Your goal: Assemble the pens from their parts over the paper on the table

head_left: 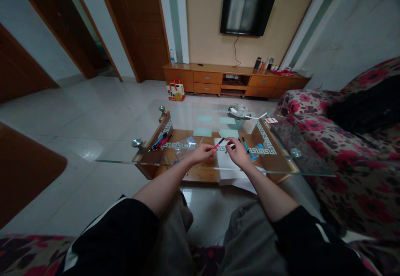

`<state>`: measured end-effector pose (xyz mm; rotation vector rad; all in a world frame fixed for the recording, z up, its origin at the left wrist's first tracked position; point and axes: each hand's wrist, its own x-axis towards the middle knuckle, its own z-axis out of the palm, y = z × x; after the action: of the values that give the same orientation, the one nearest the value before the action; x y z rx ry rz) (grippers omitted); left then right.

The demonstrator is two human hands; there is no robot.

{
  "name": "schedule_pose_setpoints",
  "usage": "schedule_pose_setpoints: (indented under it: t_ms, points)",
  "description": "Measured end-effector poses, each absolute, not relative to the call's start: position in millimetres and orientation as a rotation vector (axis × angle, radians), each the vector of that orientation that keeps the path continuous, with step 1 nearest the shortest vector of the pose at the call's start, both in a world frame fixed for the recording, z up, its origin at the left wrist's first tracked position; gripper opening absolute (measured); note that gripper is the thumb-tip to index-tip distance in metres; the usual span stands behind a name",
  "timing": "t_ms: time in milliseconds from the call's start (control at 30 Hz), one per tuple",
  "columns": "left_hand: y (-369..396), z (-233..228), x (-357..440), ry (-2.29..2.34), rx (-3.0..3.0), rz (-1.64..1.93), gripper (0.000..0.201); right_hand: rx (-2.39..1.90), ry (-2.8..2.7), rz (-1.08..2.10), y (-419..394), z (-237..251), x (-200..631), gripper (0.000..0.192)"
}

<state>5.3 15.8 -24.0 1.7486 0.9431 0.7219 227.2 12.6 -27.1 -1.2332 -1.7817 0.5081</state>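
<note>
Over the glass coffee table (pixel 206 164), my left hand (pixel 203 152) pinches a pink pen (pixel 218 143) with a black end that points up and right. Close to that black end, my right hand (pixel 236 151) has its fingers curved and apart; nothing shows clearly between them. On the glass to the left lies a bunch of pink, blue and black pens (pixel 160 142). A blue and black pen (pixel 245 145) rests just right of my right hand. Clear plastic wrapping (pixel 185 149) lies left of my left hand.
White paper (pixel 226 172) sits on the shelf under the glass. A filled waste basket (pixel 239 123) stands at the table's far side. A red and white card (pixel 271 120) lies at the right. A flowered sofa (pixel 350 142) borders the right side; a TV cabinet (pixel 208 77) stands ahead.
</note>
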Motion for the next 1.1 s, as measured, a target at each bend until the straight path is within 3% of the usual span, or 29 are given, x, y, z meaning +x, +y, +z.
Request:
schedule_pose_setpoints:
  t_ms: [1100]
  points:
    - [11.2,-19.9,1.7,0.914,1.781,0.732,0.042,-1.262,-1.792,0.536,10.4,-29.3,219.3,0.034]
